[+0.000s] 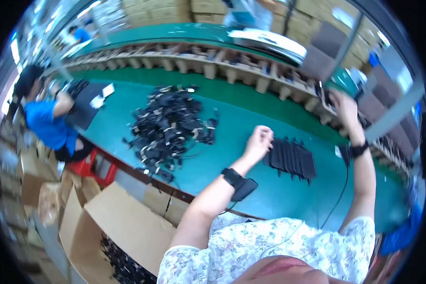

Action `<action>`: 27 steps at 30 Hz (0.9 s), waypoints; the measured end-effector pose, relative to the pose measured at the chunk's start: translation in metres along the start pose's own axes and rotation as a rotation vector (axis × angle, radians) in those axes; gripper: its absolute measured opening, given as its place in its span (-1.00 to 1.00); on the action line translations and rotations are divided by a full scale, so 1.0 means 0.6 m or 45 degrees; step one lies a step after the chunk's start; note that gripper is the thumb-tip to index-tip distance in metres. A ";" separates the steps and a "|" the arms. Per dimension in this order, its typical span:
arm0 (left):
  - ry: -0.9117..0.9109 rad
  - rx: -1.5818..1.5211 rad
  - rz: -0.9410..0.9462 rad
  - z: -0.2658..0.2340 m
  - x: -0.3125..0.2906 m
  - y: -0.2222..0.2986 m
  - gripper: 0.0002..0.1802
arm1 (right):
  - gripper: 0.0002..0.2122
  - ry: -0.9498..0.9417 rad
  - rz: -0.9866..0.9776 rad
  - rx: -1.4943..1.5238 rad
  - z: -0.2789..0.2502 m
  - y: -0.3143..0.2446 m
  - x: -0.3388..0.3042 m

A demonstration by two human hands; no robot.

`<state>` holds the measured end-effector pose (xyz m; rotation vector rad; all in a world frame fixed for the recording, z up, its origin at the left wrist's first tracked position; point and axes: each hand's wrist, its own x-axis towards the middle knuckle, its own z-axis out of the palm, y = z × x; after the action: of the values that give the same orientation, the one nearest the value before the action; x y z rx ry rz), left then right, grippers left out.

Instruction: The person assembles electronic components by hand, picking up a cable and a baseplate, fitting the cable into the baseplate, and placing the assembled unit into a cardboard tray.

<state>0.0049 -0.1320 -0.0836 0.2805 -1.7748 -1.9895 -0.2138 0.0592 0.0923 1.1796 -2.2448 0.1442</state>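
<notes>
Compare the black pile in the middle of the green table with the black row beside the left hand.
The pile of black parts is loose and tangled, spreading wide; the row of black pieces is lined up neatly side by side and is smaller. The pile shows pale tags or bands among its pieces; the row looks plain black. The left hand rests at the row; no hand is near the pile. Both lie on the green table.

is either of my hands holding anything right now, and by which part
Left hand rests on the near end of the row of flat black pieces; a grip cannot be told. Right hand reaches the cardboard tray; hold unclear.
</notes>
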 end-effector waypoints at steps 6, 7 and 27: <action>-0.053 -0.016 -0.071 0.023 0.004 -0.003 -0.74 | -0.82 -0.295 0.259 -0.472 0.046 0.194 0.034; -0.074 -0.013 -0.077 0.022 0.000 -0.003 -0.74 | -0.82 -0.301 0.280 -0.476 0.054 0.202 0.032; -0.051 0.083 -0.135 0.014 -0.009 0.000 -0.75 | -0.81 -0.147 0.788 -0.139 0.254 0.168 0.028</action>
<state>0.0061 -0.1222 -0.0833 0.3647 -1.8887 -2.0249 -0.3690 0.0537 -0.0060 0.4149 -2.6157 0.1948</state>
